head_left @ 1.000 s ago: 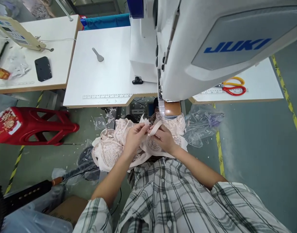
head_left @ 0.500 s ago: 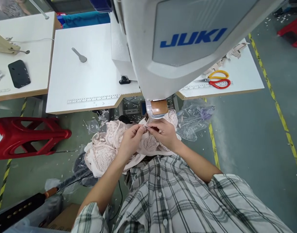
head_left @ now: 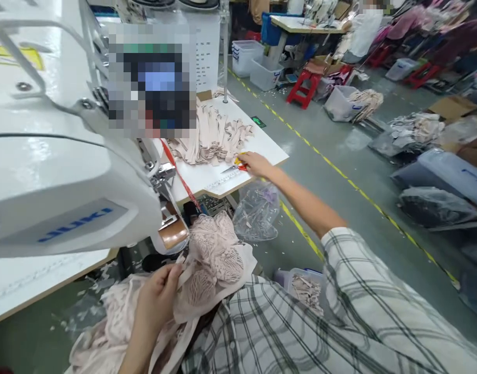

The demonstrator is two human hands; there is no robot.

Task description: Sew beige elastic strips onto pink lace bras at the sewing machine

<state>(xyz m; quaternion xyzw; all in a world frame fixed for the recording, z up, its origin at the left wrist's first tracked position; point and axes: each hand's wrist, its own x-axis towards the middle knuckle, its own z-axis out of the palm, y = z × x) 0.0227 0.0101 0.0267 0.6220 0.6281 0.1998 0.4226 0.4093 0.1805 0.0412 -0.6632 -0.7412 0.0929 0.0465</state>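
My left hand (head_left: pixel 160 288) is closed, thumb against fingers, on the strap edge of a pale pink lace bra (head_left: pixel 221 257) in front of my body. More of the same lace garments (head_left: pixel 117 306) hang below and left of that hand. My right hand (head_left: pixel 257 163) reaches out to the right tabletop. Its fingers are closed on the yellow and red handles of a pair of scissors (head_left: pixel 242 168). The blades point left along a printed ruler, and the fingertips are partly hidden.
A white JUKI sewing machine (head_left: pixel 67 197) fills the left side. Pale fabric strips (head_left: pixel 211 135) lie piled on the white table (head_left: pixel 267 148). A clear plastic bag (head_left: pixel 257 213) hangs under its edge. A bin of scraps (head_left: pixel 306 291) stands beside me; a red stool (head_left: pixel 304 85) is farther off.
My right hand has left the bra and moved out to the scissors on the right. My left hand still grips the bra. The view has turned to the right.
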